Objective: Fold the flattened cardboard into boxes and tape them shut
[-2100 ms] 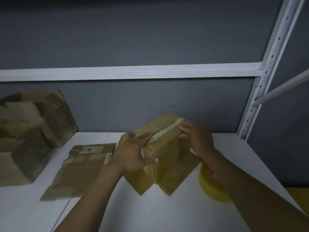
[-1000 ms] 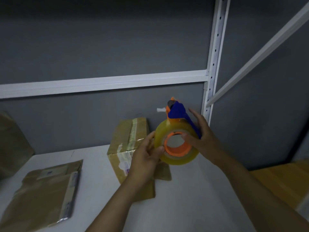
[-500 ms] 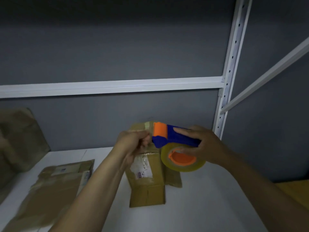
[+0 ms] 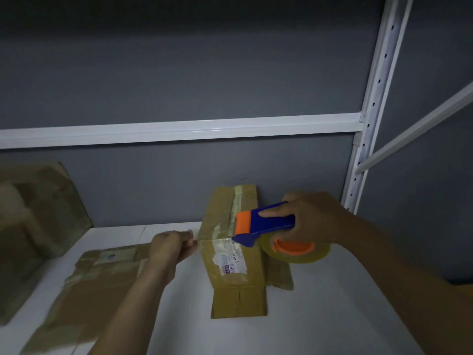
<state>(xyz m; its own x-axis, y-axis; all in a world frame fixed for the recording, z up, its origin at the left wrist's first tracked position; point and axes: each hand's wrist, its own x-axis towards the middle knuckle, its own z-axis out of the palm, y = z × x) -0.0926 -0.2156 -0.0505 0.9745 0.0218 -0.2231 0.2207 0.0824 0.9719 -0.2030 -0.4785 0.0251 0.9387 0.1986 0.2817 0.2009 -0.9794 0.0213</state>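
Fingers of left hand (image 4: 174,249) pinch tape end (image 4: 197,242); right hand (image 4: 312,219) grips dispenser (image 4: 266,225). The strip is stretched over the box (image 4: 238,272), mid-tabletop (image 4: 332,316). Step: taping it shut. Next, likely: stick end down, run dispenser along seam. Flat cardboard (image 4: 97,283) lies left.

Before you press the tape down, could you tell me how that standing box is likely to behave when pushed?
Probably light: the box has its lower flaps splayed open on the table, so it is likely empty. It may well slide or tip, since neither hand steadies it: the left hand pinches the tape beside it, and the right hand grips the tape dispenser.
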